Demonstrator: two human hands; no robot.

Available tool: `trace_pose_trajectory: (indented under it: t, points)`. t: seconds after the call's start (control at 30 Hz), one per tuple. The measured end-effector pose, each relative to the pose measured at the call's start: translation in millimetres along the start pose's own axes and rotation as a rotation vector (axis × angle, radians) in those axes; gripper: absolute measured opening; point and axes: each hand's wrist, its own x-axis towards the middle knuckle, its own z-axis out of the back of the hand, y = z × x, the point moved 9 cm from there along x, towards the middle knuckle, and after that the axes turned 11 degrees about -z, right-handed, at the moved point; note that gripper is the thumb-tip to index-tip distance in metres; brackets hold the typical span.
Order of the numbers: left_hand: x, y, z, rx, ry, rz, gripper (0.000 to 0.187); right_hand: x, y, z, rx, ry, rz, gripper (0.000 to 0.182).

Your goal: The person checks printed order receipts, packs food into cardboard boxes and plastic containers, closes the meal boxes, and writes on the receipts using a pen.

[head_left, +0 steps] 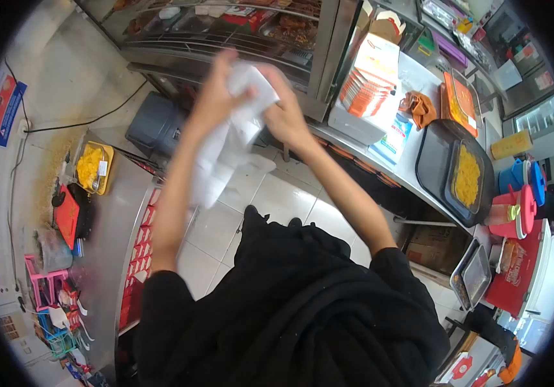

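Observation:
Both arms reach forward, and a crumpled white paper sheet [225, 151] hangs between them, smeared by motion. My left hand [217, 97] grips its upper left side, thumb across the front. On the other side my right hand [285, 115] has its fingers wrapped round the upper right edge. The sheet's lower end dangles over the tiled floor. Just beyond the hands stands a glass display case [225, 32] with food on its shelves.
Stacked orange-and-white cartons [370, 84] and a black tray [435, 151] with yellow food [467, 174] stand on the right counter. A steel counter [116, 213] lies left, near a yellow tub [106, 184]. A grey bin [151, 122] stands below the case.

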Motion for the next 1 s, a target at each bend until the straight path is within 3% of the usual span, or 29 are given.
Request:
trace_pose_trajectory:
  t: [0.03,0.1,0.13,0.17,0.23,0.27,0.3,0.33,0.37,0.4,0.43,0.47,0.53,0.63,0.7,0.77,0.87,0.93,1.0]
  points:
    - [-32.1,5.8,-16.8,-0.140,-0.041,0.052,0.048,8.0,4.5,-5.9,0.031,-0.112,0.016,0.034]
    - [-92.4,7.2,-36.9,-0.386,-0.147,0.135,0.050,27.6,-27.9,-23.2,0.254,-0.233,-0.213,0.031]
    - [-117.2,10.0,-37.7,-0.448,-0.260,0.253,0.042,34.5,-49.9,-34.3,0.358,-0.287,-0.337,0.030]
    - [-142.6,15.9,-38.5,-0.512,-0.379,0.373,0.036,44.7,-56.9,-48.9,0.388,-0.276,-0.254,0.029]
    - [-169.0,55.6,-21.1,-0.634,-0.553,0.550,0.028,41.0,-60.8,-82.8,0.254,-0.023,-0.462,0.032]
    - [-187.0,90.1,1.6,-0.696,-0.610,0.615,0.026,45.4,-51.5,-92.4,-0.015,-0.020,-0.098,0.040]
    - [-205.4,116.5,21.2,-0.759,-0.673,0.685,0.024,36.2,-40.6,-104.5,-0.004,0.097,-0.079,0.056]
    - [-209.1,126.7,35.2,-0.922,-0.694,0.626,0.022,25.0,-32.0,-120.6,-0.292,0.182,0.126,0.076]
    - [-210.7,134.1,53.7,-1.077,-0.714,0.550,0.021,7.3,-47.9,-143.4,-0.484,0.393,0.036,0.097]
    - [-210.5,137.4,75.1,-1.220,-0.729,0.460,0.021,-10.8,-80.6,-168.6,-0.444,0.616,-0.129,0.107]
    - [-233.7,157.7,103.2,-0.954,-1.012,0.610,0.019,-25.4,-107.1,-188.8,-0.527,0.784,-0.279,0.112]
    - [-247.7,167.8,125.0,-0.810,-1.174,0.679,0.020,-29.5,-122.3,-199.2,-0.622,0.737,-0.206,0.098]
    - [-252.5,178.4,156.2,-0.670,-1.267,0.631,0.022,-27.7,-181.1,-225.2,-0.218,0.717,-0.621,0.064]
    - [-235.7,198.2,178.8,-0.462,-1.217,0.564,0.026,30.6,-199.3,-257.3,-0.142,0.364,-0.259,0.026]
    - [-217.4,208.9,171.7,-0.318,-1.127,0.558,0.029,82.0,-192.0,-273.4,-0.213,0.305,-0.451,0.015]
    - [-190.8,222.7,164.5,-0.240,-1.063,0.560,0.031,115.9,-224.4,-297.2,-0.423,0.236,-0.560,0.017]
    - [-175.7,254.3,192.5,-0.251,-1.051,0.619,0.038,130.1,-215.7,-332.7,-0.276,0.234,-0.185,0.023]
    - [-174.4,276.8,218.4,-0.307,-1.026,0.700,0.048,130.5,-210.1,-352.5,-0.553,0.291,-0.175,0.027]
    - [-192.6,313.9,252.4,-0.314,-1.293,0.614,0.063,90.9,-263.7,-372.2,-0.220,0.479,-0.223,0.042]
